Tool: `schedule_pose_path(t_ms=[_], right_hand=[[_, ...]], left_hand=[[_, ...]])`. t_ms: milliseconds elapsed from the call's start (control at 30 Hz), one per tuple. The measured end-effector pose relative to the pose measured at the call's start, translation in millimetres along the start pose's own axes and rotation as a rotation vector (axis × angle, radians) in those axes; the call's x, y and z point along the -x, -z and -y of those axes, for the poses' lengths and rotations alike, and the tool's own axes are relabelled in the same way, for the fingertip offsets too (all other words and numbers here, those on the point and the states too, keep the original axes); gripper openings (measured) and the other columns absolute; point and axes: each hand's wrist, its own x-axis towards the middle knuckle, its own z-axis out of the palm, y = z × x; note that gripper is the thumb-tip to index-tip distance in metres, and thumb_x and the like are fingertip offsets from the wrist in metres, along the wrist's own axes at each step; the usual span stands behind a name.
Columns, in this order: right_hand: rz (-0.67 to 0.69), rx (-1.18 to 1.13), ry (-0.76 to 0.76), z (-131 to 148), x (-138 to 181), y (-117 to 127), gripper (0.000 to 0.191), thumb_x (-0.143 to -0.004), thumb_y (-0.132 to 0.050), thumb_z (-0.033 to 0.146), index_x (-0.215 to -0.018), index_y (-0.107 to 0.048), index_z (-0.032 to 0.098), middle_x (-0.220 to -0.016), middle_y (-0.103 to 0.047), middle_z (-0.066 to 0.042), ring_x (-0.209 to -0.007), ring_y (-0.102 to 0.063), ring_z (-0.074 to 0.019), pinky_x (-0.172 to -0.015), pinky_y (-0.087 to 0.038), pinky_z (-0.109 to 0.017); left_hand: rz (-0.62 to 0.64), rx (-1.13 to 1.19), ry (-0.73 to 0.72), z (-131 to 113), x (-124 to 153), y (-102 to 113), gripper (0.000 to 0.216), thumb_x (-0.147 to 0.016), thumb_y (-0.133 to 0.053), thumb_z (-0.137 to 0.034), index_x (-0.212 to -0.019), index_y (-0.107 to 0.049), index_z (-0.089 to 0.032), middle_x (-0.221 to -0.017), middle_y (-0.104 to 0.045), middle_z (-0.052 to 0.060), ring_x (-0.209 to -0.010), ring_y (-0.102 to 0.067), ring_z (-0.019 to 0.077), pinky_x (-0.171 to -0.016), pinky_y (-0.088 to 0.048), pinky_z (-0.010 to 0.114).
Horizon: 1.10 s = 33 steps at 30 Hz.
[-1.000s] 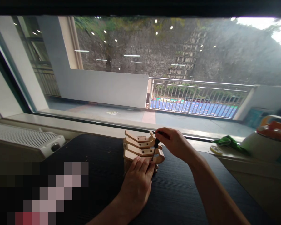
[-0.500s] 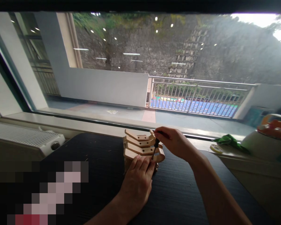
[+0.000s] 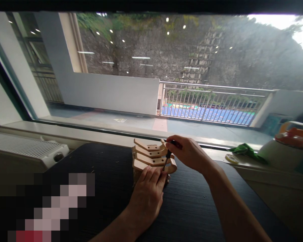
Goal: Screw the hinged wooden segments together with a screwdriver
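On the dark table stands a small wooden rack (image 3: 153,161) made of several pale slats with upturned, curved ends. Dark screws or screw holes show along the slats. My left hand (image 3: 148,185) lies over its near end, fingers closed on the nearest slat and steadying it. In my right hand (image 3: 184,148) is a screwdriver (image 3: 168,155) with a dark handle, held from above in closed fingers. The shaft points down to the near slat, beside my left fingertips. The screwdriver's tip and whatever it meets are too small to make out.
The black table (image 3: 111,188) meets a pale window sill (image 3: 111,133). A white radiator (image 3: 25,148) is at left. At right on the sill are a green cloth (image 3: 247,151), a roll of tape (image 3: 231,158) and a white rounded container (image 3: 280,153). A pixelated patch covers the lower left.
The view has shifted very slightly. Both hands, the screwdriver and the wooden rack keep nearly the same places relative to each other.
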Motion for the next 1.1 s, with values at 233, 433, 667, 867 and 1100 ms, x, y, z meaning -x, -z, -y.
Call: schedule_pose_path(t_ms=[233,433,667,867,1100], right_hand=[[0.021,-0.062,0.062,0,-1,0,0.024,-0.088,-0.045,0.032,-0.089,-0.066,0.02,-0.07,-0.064,-0.001,-0.06,-0.052,-0.0114,-0.056,-0.036,-0.023],[-0.022,-0.009,0.048,-1,-2,-6,0.027,-0.088,-0.045,0.036,-0.082,-0.064,0.018,-0.063,-0.06,0.001,-0.054,-0.046,-0.0099,-0.054,-0.032,-0.022],[-0.032,0.036,0.001,2,-2,-6,0.029,-0.088,-0.045,0.039,-0.083,-0.065,0.019,-0.064,-0.061,0.0,-0.053,-0.046,-0.011,-0.053,-0.031,-0.023],[-0.026,-0.008,0.012,2,1,2,0.024,-0.086,-0.047,0.034,-0.091,-0.067,0.022,-0.065,-0.063,0.001,-0.055,-0.05,-0.0114,-0.055,-0.034,-0.023],[-0.028,-0.014,0.029,-2,-2,-2,0.025,-0.086,-0.047,0.035,-0.082,-0.067,0.02,-0.059,-0.058,0.002,-0.052,-0.044,-0.0099,-0.053,-0.032,-0.023]], left_hand=[[0.025,-0.002,-0.007,-1,2,2,0.054,-0.084,-0.047,-0.024,-0.137,-0.038,-0.019,-0.136,-0.044,0.008,-0.126,-0.037,0.0249,-0.112,-0.022,0.043],[0.011,-0.019,-0.015,0,2,0,0.053,-0.084,-0.047,-0.024,-0.136,-0.039,-0.019,-0.135,-0.044,0.008,-0.125,-0.037,0.025,-0.112,-0.021,0.043],[0.004,-0.021,-0.016,1,2,-2,0.054,-0.083,-0.048,-0.023,-0.136,-0.039,-0.018,-0.135,-0.045,0.008,-0.125,-0.038,0.0253,-0.111,-0.022,0.043],[0.005,-0.008,-0.02,1,2,-1,0.056,-0.082,-0.048,-0.022,-0.137,-0.037,-0.019,-0.135,-0.045,0.008,-0.126,-0.038,0.0253,-0.111,-0.023,0.044],[-0.008,-0.023,-0.02,0,2,-3,0.055,-0.082,-0.048,-0.022,-0.136,-0.039,-0.019,-0.134,-0.046,0.009,-0.125,-0.039,0.0263,-0.11,-0.023,0.045]])
